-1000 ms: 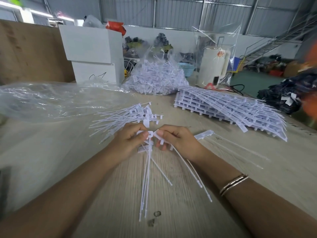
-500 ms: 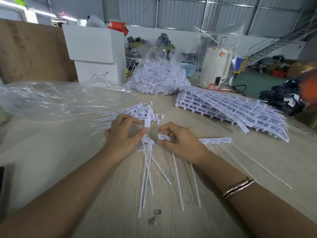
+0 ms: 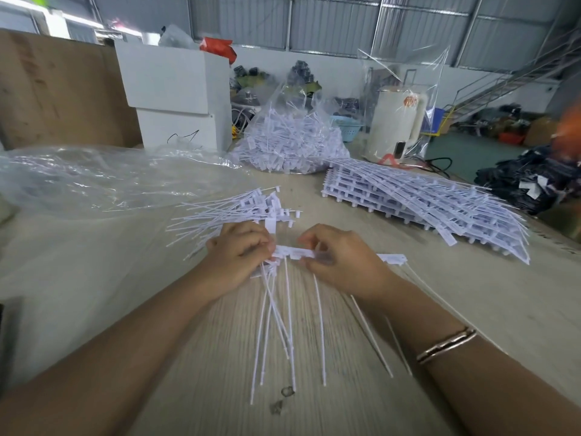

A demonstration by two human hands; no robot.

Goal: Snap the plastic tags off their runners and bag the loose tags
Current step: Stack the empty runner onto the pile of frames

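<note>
A short white plastic runner strip with thin white tails hanging toward the viewer is pinched at its left end by the curled fingers of the left hand, which also clutches a small bundle of freed tags, and at its right by the thumb and fingers of the right hand. The snapping step is judged to be in hand; a twist or pull apart is called for next. Beyond the strip lies a loose fan of white tags, further off a filled clear plastic bag, and right of the strip a stack of unbroken white runner sheets.
</note>
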